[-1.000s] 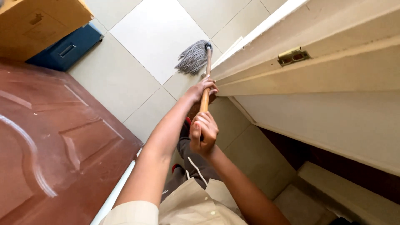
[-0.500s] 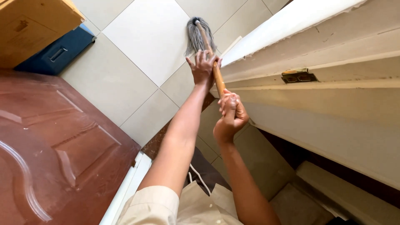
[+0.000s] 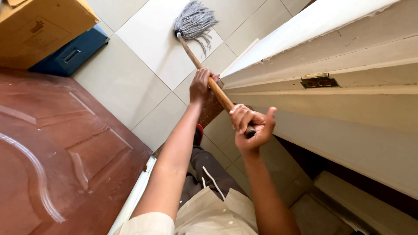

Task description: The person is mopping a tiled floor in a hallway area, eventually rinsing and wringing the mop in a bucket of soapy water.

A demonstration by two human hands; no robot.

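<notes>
My left hand [image 3: 201,85] is stretched out far in front of me, with my arm almost straight. Its fingers are curled around the wooden mop handle [image 3: 204,74], about halfway down the stick. My right hand [image 3: 252,124] is nearer to me, with the elbow bent. It is closed tight on the top end of the handle, and my thumb sticks up a little.

The handle slants away from me, going far and to the left. At its far end is the grey stringy mop head [image 3: 193,19]. It lies on the pale tiled floor [image 3: 143,43], with its strings spread out like a fan.

On my right is a cream door [image 3: 348,65] seen edge on, with a small brass plate [image 3: 320,81] set in it. The handle passes close by the bottom corner of that door. On my left is a big brown door [image 3: 56,148] with carved shapes. Far on the left is a cardboard box [image 3: 39,26] sitting on a dark blue case [image 3: 69,52].

Below my arms I can see my tan shirt and dark trousers.
</notes>
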